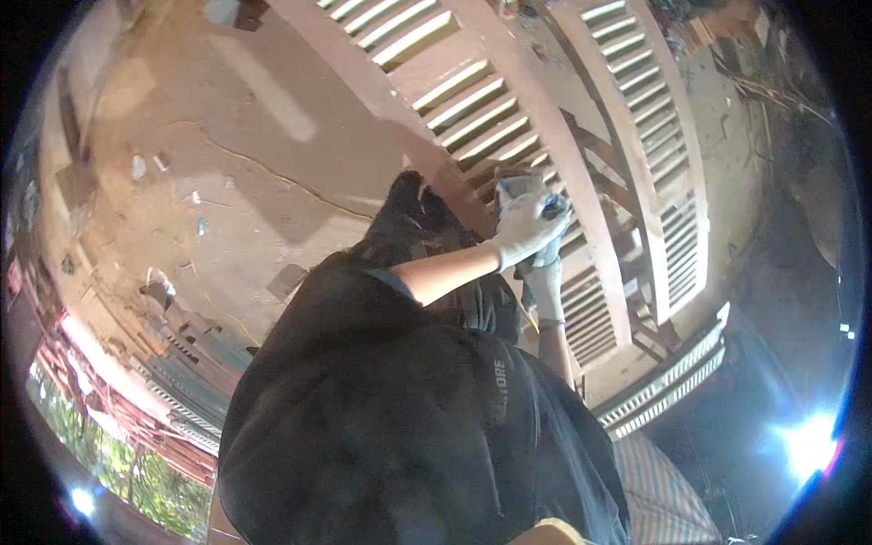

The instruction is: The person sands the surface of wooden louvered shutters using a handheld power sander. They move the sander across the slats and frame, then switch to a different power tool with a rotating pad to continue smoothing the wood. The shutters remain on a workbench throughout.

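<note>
Dusty floor (336,136) at left. Slatted panel (584,213) runs upper-left to lower-right. I see left hand (530,229) farther up it, right hand (545,283) just below; can't tell either's grip.

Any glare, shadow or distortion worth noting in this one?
Head view: strong glare from a bright light at lower right; a smaller bright spot at lower left; dark shadows across the floor; the slatted panel curved by the fisheye; corners black.

Black top (363,409), white lettering (500,389), pale gloves (521,232).
</note>
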The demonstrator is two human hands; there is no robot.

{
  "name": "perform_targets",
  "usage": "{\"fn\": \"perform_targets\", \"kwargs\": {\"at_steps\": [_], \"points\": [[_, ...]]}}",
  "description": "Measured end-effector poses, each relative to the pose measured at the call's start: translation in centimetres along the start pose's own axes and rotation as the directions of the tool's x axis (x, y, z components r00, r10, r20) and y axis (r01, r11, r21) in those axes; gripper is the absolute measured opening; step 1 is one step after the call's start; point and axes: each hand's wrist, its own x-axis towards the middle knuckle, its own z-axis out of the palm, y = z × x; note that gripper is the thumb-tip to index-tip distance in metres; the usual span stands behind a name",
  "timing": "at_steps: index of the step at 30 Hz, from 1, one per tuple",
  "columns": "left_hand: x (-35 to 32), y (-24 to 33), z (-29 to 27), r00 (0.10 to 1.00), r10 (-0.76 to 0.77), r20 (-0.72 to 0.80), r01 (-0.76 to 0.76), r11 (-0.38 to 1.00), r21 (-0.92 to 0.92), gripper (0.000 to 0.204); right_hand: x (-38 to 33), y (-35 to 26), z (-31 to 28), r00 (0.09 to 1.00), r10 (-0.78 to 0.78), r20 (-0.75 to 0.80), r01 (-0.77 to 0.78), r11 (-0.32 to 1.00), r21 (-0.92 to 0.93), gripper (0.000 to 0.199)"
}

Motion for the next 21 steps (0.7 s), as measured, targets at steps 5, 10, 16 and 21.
{"fn": "perform_targets", "kwargs": {"at_steps": [5,10,16,21], "points": [[-0.1,-2.4,-7.1,0.96,0.214,-0.183,-0.169,0.958,0.231,0.015,1.1,-4.3,3.2,0.984,-0.177,0.014,0.174,0.979,0.105,0.086],[3.2,-2.9,-13.7,0.906,-0.022,-0.422,-0.173,0.891,-0.419,0.007,6.3,-12.6,4.9,0.946,-0.32,0.045,0.321,0.947,-0.012,0.084],[7.4,-1.2,-17.9,0.83,-0.041,-0.557,-0.155,0.941,-0.3,0.009,8.1,-17.8,4.4,0.919,-0.38,0.108,0.388,0.919,-0.067,0.071],[5.5,0.4,-14.6,0.885,-0.104,-0.453,-0.044,0.951,-0.306,0.011,4.8,-14.8,3.2,0.834,-0.545,-0.09,0.505,0.818,-0.276,0.079]]}}
